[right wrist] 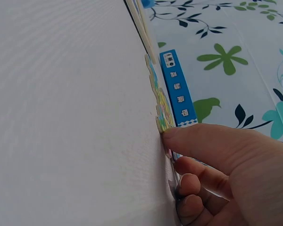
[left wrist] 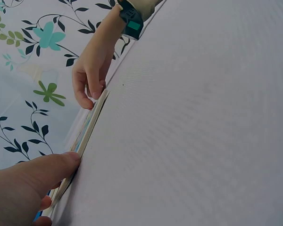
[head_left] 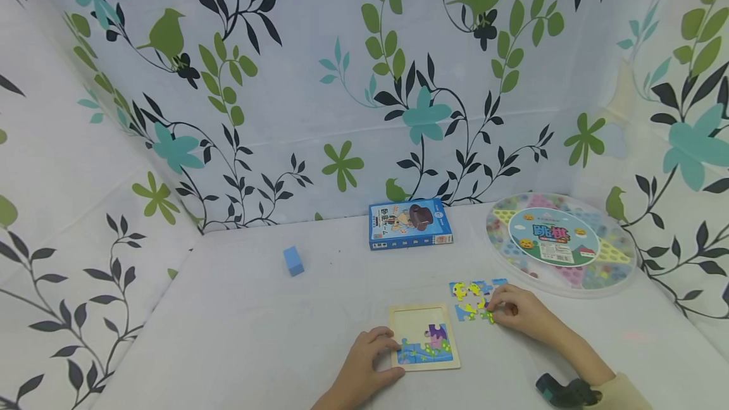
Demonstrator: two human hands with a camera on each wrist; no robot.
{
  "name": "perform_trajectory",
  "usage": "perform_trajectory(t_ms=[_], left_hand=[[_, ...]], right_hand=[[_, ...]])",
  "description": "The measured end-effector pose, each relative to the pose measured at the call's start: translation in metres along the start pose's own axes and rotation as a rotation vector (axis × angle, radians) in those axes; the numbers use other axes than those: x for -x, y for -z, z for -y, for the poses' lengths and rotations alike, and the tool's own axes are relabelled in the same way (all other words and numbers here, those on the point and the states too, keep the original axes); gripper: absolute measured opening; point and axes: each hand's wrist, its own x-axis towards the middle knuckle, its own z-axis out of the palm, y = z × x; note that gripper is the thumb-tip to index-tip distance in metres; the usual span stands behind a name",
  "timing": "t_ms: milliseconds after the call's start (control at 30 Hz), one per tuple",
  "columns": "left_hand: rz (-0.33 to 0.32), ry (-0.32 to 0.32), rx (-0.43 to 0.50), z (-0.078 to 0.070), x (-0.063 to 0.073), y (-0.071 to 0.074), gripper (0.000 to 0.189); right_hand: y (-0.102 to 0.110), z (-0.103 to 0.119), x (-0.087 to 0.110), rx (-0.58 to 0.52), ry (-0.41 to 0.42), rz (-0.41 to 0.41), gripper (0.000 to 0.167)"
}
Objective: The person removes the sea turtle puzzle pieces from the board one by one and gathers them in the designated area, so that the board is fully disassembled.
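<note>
A square wooden puzzle tray (head_left: 411, 316) lies on the table, with pieces fitted along its bottom and up its right side; the upper left shows bare board. My left hand (head_left: 364, 359) holds the tray's left edge, thumb at the near corner and fingers along the side. To the tray's upper right lie loose jigsaw pieces (head_left: 459, 291), blue with yellow shapes, roughly grouped together. At the right edge of that group, my right hand (head_left: 521, 310) pinches a puzzle piece (right wrist: 168, 151) between thumb and forefinger; the fingers hide much of it.
A blue game box (head_left: 410, 225) lies at the back, near the patterned cloth. Right of it is a round, clear-covered Chinese checkers set (head_left: 560, 242). A small blue block (head_left: 293, 261) sits to the left. The right wrist wears a dark device (head_left: 566, 391).
</note>
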Motion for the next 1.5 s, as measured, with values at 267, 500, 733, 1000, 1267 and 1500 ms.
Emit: perform_trajectory(t_ms=[267, 500, 733, 1000, 1267, 1500], left_hand=[[-0.003, -0.007, -0.001, 0.0, 0.0, 0.001, 0.032], [-0.027, -0.044, 0.003, 0.0, 0.0, 0.0, 0.031], [-0.046, -0.076, 0.036, 0.0, -0.001, -0.001, 0.03], [-0.046, -0.077, 0.017, -0.003, 0.0, 0.003, 0.028], [-0.038, -0.074, 0.022, -0.001, -0.001, 0.001, 0.029], [-0.044, -0.077, 0.016, 0.0, 0.0, 0.001, 0.03]], right_hand=[[-0.001, 0.003, -0.002, 0.071, -0.078, -0.066, 0.018], [-0.002, 0.013, -0.008, 0.116, -0.061, -0.181, 0.019], [-0.009, 0.029, -0.019, 0.096, -0.033, -0.223, 0.017], [-0.028, 0.045, -0.035, 0.029, 0.0, -0.122, 0.017], [-0.049, 0.055, -0.041, -0.045, -0.05, 0.071, 0.019], [-0.057, 0.056, -0.037, -0.036, -0.173, 0.191, 0.029]])
